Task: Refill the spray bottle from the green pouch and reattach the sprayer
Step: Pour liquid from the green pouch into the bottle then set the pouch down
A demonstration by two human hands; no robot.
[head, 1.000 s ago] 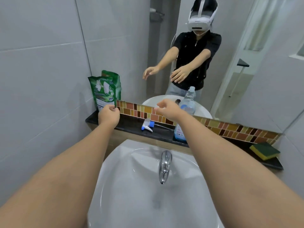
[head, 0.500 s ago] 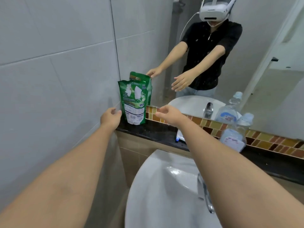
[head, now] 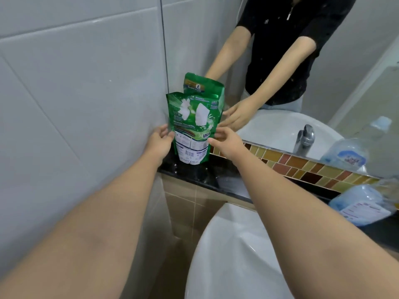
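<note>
Two hands close in on the green pouch (head: 193, 128) standing at the centre of the frame.

Both hands are spread, one at each side edge of the pouch: the left hand (head: 158, 142) has its fingers touching or just beside the left edge, the right hand (head: 224, 141) likewise at the right, and neither is clearly clamped on it. Flanking it this way looks meant to steady a soft, floppy pack as it is lifted. The pouch stands upright on the dark worktop (head: 218, 180), backed against the mirror in the tiled corner, glossy green with white flowers, a white label and barcode low down. The spray bottle (head: 362, 203) shows blurred at the right edge, beside the sink (head: 237, 255).
</note>
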